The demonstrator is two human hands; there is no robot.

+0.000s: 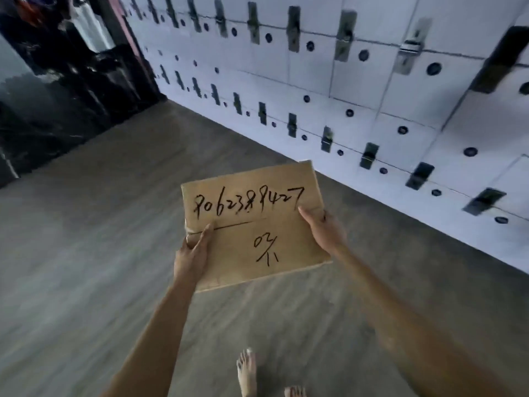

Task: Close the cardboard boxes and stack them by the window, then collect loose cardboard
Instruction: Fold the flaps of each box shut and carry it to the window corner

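Head view, looking down: a person carries a closed cardboard box [254, 224] in both hands, held out in front at about waist height, well above the grey wood-look floor [86, 253]. Box top faces the cam, flaps shut w/ a seam running across the middle; black marker digits are written along the far half, a smaller scrawl on the near half. Box is tilted a bit, right side further away.

Left hand [191, 255] grips the box's left edge, thumb lying on top near the seam, fingers wrapped under & out of sight. Right hand [325, 229] holds the right edge, thumb on top pointing toward the digits, other fingers curled round the side.

Both forearms are bare. Two bare feet [247, 373] show at the bottom of frame, on the floor, below the box.

Right side & far end: a wall of white lockers [372, 90] w/ dark handles & round locks, running diagonally. Top left: dark glossy marble-like wall [57, 90]. Edges are motion-blurred.
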